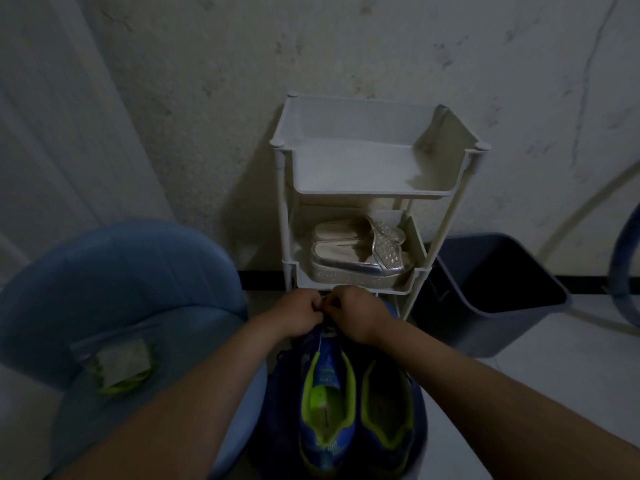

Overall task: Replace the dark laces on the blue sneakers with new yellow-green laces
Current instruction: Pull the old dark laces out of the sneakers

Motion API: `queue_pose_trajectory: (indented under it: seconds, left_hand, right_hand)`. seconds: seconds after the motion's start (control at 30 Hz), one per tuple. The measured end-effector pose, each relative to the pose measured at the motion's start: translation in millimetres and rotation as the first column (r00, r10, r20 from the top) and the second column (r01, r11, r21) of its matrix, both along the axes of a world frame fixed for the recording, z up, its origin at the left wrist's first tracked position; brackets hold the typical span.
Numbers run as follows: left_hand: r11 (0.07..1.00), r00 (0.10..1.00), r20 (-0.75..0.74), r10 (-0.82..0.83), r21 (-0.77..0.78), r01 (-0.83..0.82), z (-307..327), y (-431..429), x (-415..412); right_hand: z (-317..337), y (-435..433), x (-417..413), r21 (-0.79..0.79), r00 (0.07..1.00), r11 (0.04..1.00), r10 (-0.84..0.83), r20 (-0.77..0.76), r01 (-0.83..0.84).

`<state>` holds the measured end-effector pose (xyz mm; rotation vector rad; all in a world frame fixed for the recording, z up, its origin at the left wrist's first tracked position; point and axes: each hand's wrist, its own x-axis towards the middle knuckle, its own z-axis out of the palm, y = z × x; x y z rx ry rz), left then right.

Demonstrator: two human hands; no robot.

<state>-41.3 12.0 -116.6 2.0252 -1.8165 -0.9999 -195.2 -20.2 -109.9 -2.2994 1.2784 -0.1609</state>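
Two blue sneakers with yellow-green lining stand side by side low in the view, the left sneaker (pixel 327 403) and the right sneaker (pixel 388 410), toes pointing away from me. My left hand (pixel 298 315) and my right hand (pixel 358 313) meet over the toe end of the left sneaker, fingers curled, pinching a thin lace (pixel 320 341) that runs down toward its tongue. The dim light hides the lace's colour. A packet of yellow-green laces (pixel 119 367) lies on the blue chair at the left.
A blue chair (pixel 114 289) fills the left side. A white tiered rack (pixel 367 174) stands against the wall ahead, with silver platform sandals (pixel 356 251) on its middle shelf. A dark bin (pixel 491 292) sits to the right on the pale floor.
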Motion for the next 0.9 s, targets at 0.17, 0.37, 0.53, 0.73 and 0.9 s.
queue_pose_trajectory:
  seconds: [0.17,0.37,0.53,0.73,0.9]
  left_hand:
    - [0.992,0.994,-0.055,0.096,0.09,-0.091,8,-3,-8]
    - [0.948,0.92,-0.28,0.273,0.242,-0.207,13,-8,-14]
    - [0.982,0.971,-0.163,0.174,0.109,-0.157,15,-7,-9]
    - [0.996,0.991,-0.113,0.076,-0.031,-0.08,22,-7,3]
    - [0.994,0.997,-0.045,0.056,-0.094,-0.06,23,-8,11]
  right_hand:
    - [1,-1,-5,0.055,0.993,0.998,0.024,-0.112,-0.018]
    - [-5,-1,-7,0.009,0.98,0.997,0.078,-0.182,-0.078]
    - [1,-2,-6,-0.042,0.992,0.998,0.036,-0.125,-0.042]
    - [11,-7,-3,-0.051,0.996,0.996,-0.068,0.064,0.071]
    - [6,-8,-6,0.05,0.999,0.998,-0.03,-0.017,0.031]
